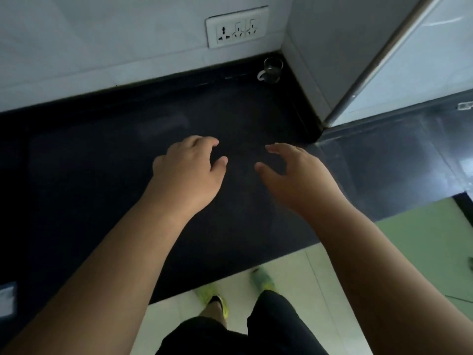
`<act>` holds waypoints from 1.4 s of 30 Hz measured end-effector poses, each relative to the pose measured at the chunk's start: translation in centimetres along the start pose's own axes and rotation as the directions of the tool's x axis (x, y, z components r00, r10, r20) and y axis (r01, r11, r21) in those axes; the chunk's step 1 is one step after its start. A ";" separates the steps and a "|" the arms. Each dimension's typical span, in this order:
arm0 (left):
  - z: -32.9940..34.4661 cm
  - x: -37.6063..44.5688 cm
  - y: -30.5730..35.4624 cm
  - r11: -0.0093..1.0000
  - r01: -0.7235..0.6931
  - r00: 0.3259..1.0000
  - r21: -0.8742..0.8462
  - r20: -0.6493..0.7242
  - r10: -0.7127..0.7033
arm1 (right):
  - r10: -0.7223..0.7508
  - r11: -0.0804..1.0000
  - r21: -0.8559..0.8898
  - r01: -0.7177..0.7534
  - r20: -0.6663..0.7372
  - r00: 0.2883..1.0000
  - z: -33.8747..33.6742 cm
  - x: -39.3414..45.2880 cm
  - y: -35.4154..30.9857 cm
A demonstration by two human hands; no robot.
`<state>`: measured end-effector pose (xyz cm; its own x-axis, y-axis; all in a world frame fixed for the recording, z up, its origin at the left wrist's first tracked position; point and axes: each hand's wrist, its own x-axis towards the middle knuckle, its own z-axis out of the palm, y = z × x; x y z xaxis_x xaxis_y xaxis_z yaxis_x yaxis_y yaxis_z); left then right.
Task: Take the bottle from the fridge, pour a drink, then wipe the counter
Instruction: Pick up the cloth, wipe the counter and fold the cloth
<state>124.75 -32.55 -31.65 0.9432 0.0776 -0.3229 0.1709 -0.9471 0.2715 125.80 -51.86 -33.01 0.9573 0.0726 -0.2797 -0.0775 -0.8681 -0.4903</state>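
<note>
A dark counter [89, 162] fills the middle of the head view. Above it hover my left hand [188, 170] and my right hand [294, 172], side by side with a gap between them. Both have loosely curved fingers and hold nothing. A small metal cup [272, 70] with a white handle stands in the counter's far right corner, against the wall. No bottle, fridge or cloth is in view.
A white socket plate [236, 26] sits on the tiled back wall. A grey wall with a metal-edged glossy panel [371, 62] rises at the right. A lower glossy dark ledge [396, 170] adjoins the counter. Pale floor tiles and my feet [215, 301] lie below.
</note>
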 end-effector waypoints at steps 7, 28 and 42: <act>-1.4 -8.5 -0.9 0.980 0.193 0.972 -0.053 -0.126 -0.198 | -0.232 0.970 -0.037 0.241 0.157 0.960 -1.9 -2.2 -3.4; -5.8 -43.7 -6.4 0.444 0.728 0.294 -0.523 -0.346 -0.891 | -0.835 0.391 0.205 0.897 0.489 0.252 0.8 -23.4 -24.6; -4.9 -66.6 -17.1 0.293 0.774 0.109 -0.562 -0.338 -0.935 | -0.814 0.139 0.211 0.968 0.581 -0.010 10.0 -46.5 -36.9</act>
<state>60.37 -19.97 -10.34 0.0393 0.9991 0.0173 0.9397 -0.0429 0.3392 81.32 -18.34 -10.16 -0.1080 0.9911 -0.0773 0.8567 0.0534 -0.5131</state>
